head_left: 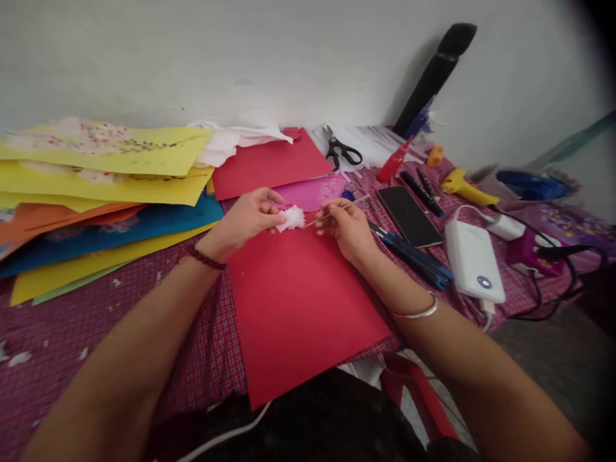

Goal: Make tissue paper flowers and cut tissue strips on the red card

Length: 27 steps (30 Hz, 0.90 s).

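My left hand [262, 215] pinches a small white frilly piece of tissue paper [291, 219] between thumb and fingers. Opposite it, my right hand [342, 221] is closed on a thin wooden stick [362, 199], whose near tip reaches the edge of the tissue piece. Both hands are above the upper part of a red paper sheet [308, 301] that lies on the table. Just behind them is a magenta sheet [298, 192] with a clear plastic item [332, 188] on it.
Yellow, orange and blue papers [158, 151] are stacked at left. Scissors [341, 149], a red glue bottle [394, 160], a phone [409, 215], a yellow glue gun [468, 187] and a white power bank [474, 260] with cables lie at right. A wall rises behind.
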Tool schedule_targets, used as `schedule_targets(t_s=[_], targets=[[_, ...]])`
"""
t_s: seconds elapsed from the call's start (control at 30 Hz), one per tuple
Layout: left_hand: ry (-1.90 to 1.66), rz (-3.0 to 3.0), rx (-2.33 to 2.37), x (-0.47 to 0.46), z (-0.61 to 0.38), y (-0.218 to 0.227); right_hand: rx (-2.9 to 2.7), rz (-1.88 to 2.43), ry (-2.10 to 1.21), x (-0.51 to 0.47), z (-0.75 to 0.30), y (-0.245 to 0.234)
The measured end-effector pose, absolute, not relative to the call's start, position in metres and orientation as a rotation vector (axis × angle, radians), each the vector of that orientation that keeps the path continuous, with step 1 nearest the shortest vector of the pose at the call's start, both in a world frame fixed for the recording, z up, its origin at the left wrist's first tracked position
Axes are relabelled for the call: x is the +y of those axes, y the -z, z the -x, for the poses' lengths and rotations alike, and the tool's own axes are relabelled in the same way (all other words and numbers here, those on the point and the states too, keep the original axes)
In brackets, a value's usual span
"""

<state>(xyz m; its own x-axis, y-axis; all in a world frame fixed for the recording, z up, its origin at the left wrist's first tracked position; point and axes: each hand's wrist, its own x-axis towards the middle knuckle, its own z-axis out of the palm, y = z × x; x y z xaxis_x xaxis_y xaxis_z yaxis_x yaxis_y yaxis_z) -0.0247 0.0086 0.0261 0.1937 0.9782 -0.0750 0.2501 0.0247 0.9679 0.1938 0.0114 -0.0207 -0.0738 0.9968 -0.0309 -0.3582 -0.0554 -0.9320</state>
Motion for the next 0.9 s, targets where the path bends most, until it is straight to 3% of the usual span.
schedule_targets(t_s=[0.2, 0.57, 0.9], targets=[[-0.931, -1.249, 1.199, 0.008, 0.038, 0.001, -1.010, 0.940, -1.489, 0.019, -0.187, 0.021], [-0.670, -1.559, 1.134, 0.000, 0.038, -0.024, -0.946, 0.940, -1.467, 0.022, -0.182, 0.024], [-0.946, -1.741, 1.653, -0.008, -0.014, 0.002, -0.883, 0.920, -1.387, 0.019, -0.188, 0.022]])
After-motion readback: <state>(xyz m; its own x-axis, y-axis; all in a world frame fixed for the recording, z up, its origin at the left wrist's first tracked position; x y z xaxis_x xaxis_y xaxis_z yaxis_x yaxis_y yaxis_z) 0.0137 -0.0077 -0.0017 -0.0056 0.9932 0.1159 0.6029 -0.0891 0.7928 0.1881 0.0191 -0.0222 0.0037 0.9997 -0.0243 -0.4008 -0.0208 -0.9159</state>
